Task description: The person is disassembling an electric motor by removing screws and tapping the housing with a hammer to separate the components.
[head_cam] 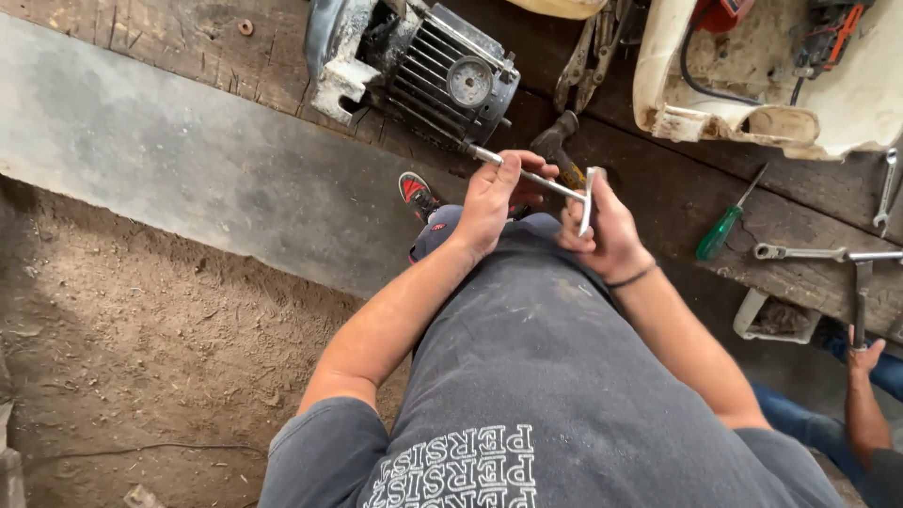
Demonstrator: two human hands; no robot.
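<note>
Your left hand's (497,199) fingers close around the T-handle wrench's (531,177) shaft, steadying it; your right hand (602,230) grips the crossbar to turn it; the wrench's long axis runs from that crossbar up-left, its tip at the electric motor (428,71) on the wooden bench (677,202).

A motor (414,66) is set on the bench (188,56) at upper centre of the frame. Just below it, a T-wrench (541,179) is held between the left hand (494,198) and the right hand (602,226), its tip touching the motor. A hammer (557,146) is seen behind the hands. At upper right a tub (752,118) is placed, tools inside. Below the tub, a screwdriver (726,226) is laid, and a spanner (814,252) to its right. Another person's hand (863,356) is seen at the right edge.
</note>
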